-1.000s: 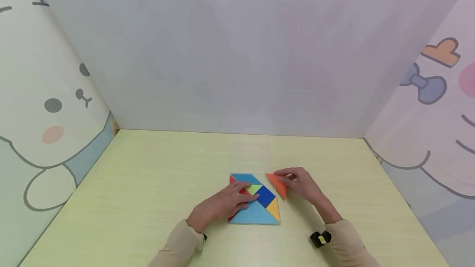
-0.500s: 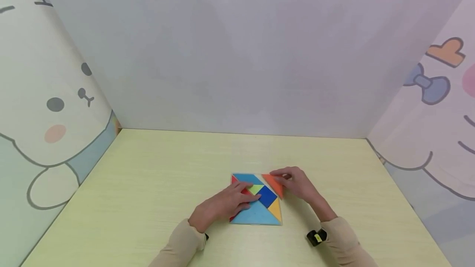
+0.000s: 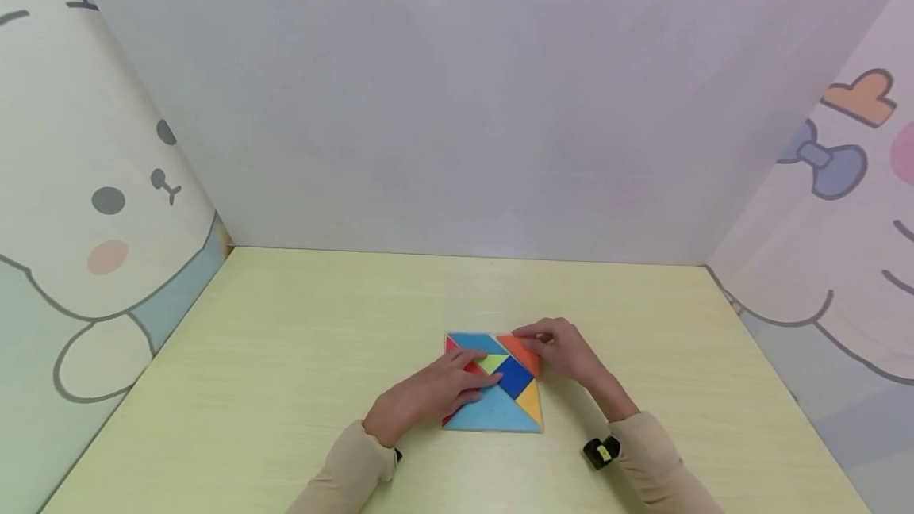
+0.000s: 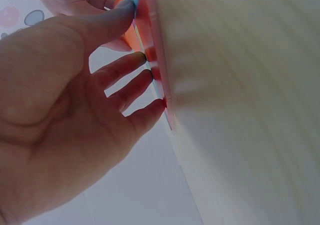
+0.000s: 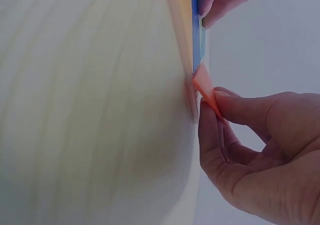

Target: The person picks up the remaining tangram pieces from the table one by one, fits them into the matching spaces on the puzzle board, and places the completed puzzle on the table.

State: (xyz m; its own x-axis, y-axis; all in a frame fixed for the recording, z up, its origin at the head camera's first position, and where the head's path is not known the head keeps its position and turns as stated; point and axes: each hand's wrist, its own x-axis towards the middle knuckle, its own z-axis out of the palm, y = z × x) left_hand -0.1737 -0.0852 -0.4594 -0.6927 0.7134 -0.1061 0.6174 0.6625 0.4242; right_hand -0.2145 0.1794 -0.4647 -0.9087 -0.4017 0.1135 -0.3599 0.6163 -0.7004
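Note:
A square tangram tray (image 5: 191,102) lies on the table with coloured pieces in it. The pieces include a large light-blue triangle (image 3: 493,412), a dark-blue square (image 3: 514,378), a yellow triangle (image 3: 529,401) and a small green triangle (image 3: 490,363). My left hand (image 3: 431,392) rests its extended fingertips on the left and middle pieces, partly covering a red triangle (image 3: 450,346). With thumb and fingers my right hand (image 3: 571,351) pinches an orange triangle (image 5: 207,90) at the tray's far right corner. The orange triangle stands tilted, its lower edge right at the pieces.
The pale wood-grain table (image 3: 307,316) extends around the tray. A plain grey-white wall (image 3: 457,101) rises behind it, and cartoon-printed panels (image 3: 107,292) flank both sides. A black wrist device (image 3: 601,452) sits at the right sleeve.
My right hand has moved left with the orange triangle, from beside the tray to over its far right corner. The left hand has stayed on the pieces.

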